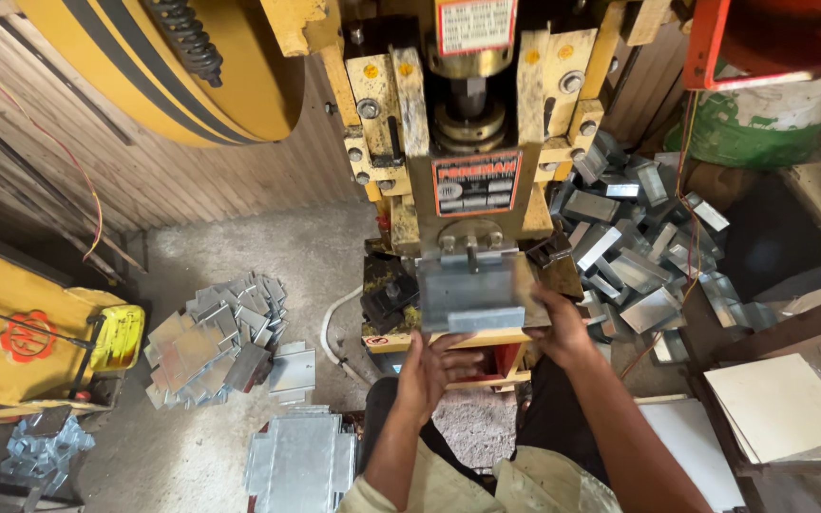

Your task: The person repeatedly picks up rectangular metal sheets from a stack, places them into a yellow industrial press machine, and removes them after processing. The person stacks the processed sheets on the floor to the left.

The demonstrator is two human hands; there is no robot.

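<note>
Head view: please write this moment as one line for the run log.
left hand: under sheet-metal piece | right hand: on its right edge | piece: in yellow press | formed pieces: piled right

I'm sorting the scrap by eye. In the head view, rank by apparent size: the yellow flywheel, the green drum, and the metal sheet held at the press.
1. yellow flywheel, largest, though cropped.
2. green drum, partly hidden, so this is unsure.
3. metal sheet, smallest, steadied by the left hand and the right hand.
</note>
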